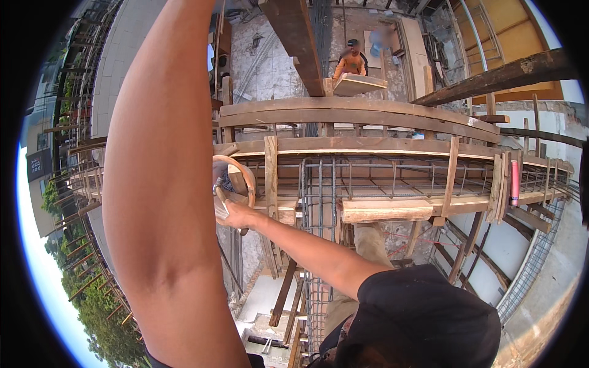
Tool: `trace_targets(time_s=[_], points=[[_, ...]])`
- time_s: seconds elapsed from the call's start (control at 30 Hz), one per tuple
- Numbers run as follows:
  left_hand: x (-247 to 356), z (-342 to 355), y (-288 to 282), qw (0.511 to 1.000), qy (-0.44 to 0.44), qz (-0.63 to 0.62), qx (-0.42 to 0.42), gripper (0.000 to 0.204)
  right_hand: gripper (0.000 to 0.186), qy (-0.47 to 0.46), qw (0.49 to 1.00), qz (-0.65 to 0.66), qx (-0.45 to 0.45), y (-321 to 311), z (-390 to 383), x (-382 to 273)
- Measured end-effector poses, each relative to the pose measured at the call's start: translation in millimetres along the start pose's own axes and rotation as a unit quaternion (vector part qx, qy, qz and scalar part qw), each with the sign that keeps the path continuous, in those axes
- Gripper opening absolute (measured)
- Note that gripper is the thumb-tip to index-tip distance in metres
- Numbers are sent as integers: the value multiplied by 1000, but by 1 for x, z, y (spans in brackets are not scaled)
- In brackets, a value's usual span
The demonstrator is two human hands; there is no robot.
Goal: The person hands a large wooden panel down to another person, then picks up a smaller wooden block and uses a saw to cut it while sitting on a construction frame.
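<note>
My right hand (240, 215) reaches left across to a round bucket with an orange rim (252, 187), by the formwork's left part. Its fingers look curled at the bucket's near side, next to something whitish. My left forearm hides part of them, and what they hold cannot be made out. Inside the bucket lie a grey item and a piece that looks like wood. My left arm (162, 184) is raised close in front of me and runs out past the top edge, so the left hand is out of sight.
Timber formwork (386, 210) with a steel rebar cage (392, 172) crosses ahead, braced by upright battens. A pink tube (515, 183) stands at its right. Thick beams (294, 43) slant overhead. Far below, a person in orange (351, 63) is beside a board (361, 84).
</note>
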State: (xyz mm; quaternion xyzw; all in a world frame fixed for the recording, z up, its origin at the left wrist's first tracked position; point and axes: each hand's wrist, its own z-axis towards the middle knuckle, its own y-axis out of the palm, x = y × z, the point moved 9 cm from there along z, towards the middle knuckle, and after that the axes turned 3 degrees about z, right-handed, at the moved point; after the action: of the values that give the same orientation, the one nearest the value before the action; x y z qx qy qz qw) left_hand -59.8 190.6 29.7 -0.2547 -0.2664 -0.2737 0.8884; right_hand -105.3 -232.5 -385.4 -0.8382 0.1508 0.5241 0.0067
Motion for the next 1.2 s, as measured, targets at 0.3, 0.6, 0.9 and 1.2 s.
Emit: trace_targets(time_s=[0.3, 0.6, 0.9, 1.2], points=[[9, 1, 3, 997, -42, -56, 34, 64, 57, 60, 933, 355, 0, -159, -111, 79], [-6, 0, 10, 988, 73, 6, 136, 73, 71, -368, 696, 534, 307, -533, -258, 40], [-15, -2, 8, 975, 41, 101, 194, 76, 80, 249, 842, -291, 381, -458, -286, 193], [-19, -5, 9, 976, 42, 84, 195, 69, 65, 267, 812, -325, 404, -409, -270, 267]])
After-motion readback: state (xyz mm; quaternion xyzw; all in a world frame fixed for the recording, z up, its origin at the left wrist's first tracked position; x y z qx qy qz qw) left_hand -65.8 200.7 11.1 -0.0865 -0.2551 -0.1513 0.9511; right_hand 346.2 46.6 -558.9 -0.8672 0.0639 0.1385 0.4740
